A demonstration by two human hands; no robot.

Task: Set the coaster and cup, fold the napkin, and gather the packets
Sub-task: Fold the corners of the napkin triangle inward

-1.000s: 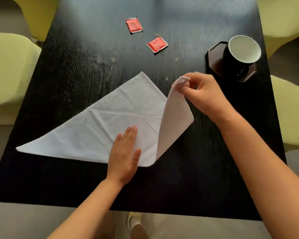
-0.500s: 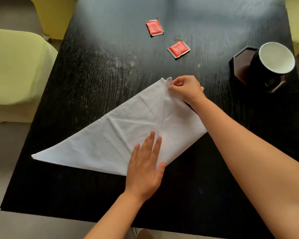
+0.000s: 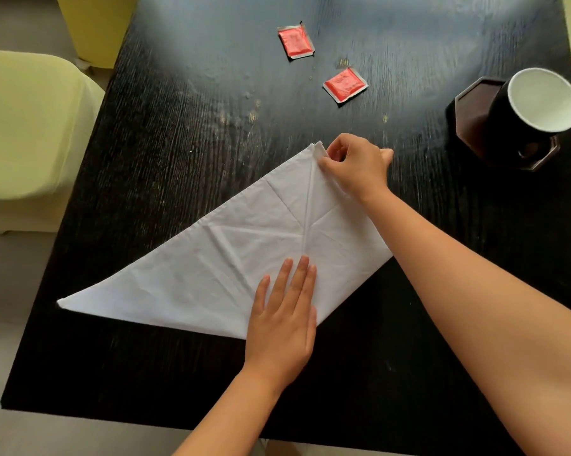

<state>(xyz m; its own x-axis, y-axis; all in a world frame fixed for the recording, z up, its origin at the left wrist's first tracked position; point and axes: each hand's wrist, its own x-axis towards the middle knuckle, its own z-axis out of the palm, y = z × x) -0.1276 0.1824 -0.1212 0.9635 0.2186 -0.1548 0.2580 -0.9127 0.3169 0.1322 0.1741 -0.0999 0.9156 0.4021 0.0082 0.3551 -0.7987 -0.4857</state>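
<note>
While your flat left hand (image 3: pixel 282 311) anchors the napkin (image 3: pixel 211 258), your right hand (image 3: pixel 353 166) pinches its far corner, aligning tips.

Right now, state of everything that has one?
Napkin: folded to a triangle, right corner brought up to the top point, flat on the table.
Cup: upright on the coaster.
Two packets: apart, lying flat.
Left hand: flat, pressing the napkin.
Right hand: pinching the top point.
</note>
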